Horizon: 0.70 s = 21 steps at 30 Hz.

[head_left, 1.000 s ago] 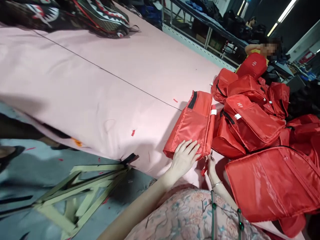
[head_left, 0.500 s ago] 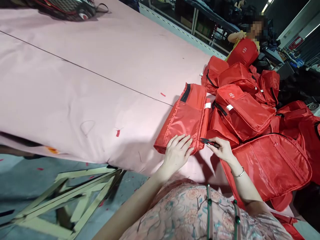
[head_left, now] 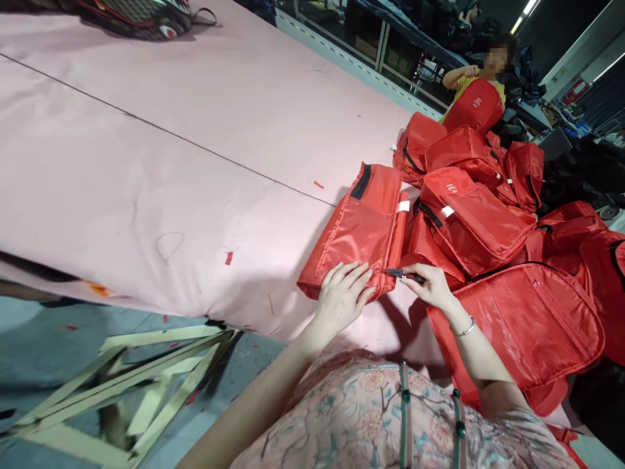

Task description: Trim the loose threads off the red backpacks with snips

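Note:
In front of me a red fabric bag (head_left: 364,225) lies on the pink-covered table (head_left: 195,195), with a black zipper strip at its far end and a white label on its right edge. My left hand (head_left: 342,296) rests flat on the near end of the bag, fingers stretched out. My right hand (head_left: 432,286) is closed around small black thread snips (head_left: 405,275). The tips of the snips touch or lie just over the bag's right seam, beside my left fingers.
To the right is a pile of red bags (head_left: 478,221), with a flat red panel (head_left: 527,326) closer to me. A co-worker (head_left: 473,81) stands behind the pile with a red bag. A dark backpack (head_left: 141,19) lies at the far left. Red scraps (head_left: 228,258) dot the table.
The snips in my right hand have moved slightly left, onto the bag's seam. My left hand stays on the bag. The co-worker's raised hand has come away from the bag.

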Each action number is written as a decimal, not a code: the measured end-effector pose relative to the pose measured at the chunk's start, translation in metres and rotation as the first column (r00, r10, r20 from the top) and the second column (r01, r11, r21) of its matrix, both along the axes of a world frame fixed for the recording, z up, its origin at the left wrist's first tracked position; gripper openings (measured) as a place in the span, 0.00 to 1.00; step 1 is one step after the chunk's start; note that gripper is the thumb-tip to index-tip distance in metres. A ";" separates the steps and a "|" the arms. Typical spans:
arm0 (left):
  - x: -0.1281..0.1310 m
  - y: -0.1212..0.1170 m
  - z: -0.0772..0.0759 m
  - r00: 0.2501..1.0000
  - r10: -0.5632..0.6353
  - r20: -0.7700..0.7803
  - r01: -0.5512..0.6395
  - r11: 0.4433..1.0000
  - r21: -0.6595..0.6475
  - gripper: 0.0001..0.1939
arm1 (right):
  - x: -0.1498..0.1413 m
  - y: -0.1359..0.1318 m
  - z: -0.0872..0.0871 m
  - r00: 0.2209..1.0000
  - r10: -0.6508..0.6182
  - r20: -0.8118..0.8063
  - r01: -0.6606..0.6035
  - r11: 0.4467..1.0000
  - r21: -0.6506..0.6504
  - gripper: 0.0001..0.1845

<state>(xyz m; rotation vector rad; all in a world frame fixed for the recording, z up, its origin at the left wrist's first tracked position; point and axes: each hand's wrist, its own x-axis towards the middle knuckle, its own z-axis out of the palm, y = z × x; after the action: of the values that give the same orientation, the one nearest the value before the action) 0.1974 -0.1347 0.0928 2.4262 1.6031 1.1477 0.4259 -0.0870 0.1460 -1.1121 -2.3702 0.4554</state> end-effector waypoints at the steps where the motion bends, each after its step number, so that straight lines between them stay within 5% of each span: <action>1: 0.000 0.000 -0.001 1.000 -0.002 -0.002 0.002 1.000 0.000 0.15 | 0.001 0.003 -0.002 1.000 -0.024 -0.002 0.024 0.998 0.051 0.15; 6: 0.000 0.000 -0.002 1.000 -0.001 -0.001 0.001 1.000 -0.023 0.15 | 0.002 0.016 -0.008 0.993 -0.072 0.096 0.051 0.976 0.210 0.16; 21: -0.001 -0.001 -0.002 1.000 -0.017 0.010 0.018 0.999 -0.028 0.16 | 0.001 0.031 -0.002 0.985 0.127 0.113 -0.144 0.977 0.158 0.14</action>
<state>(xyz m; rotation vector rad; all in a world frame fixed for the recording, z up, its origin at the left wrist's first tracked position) 0.1962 -0.1353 0.0906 2.4088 1.5810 1.1256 0.4267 -0.0562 0.1438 -0.9227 -2.5320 0.2457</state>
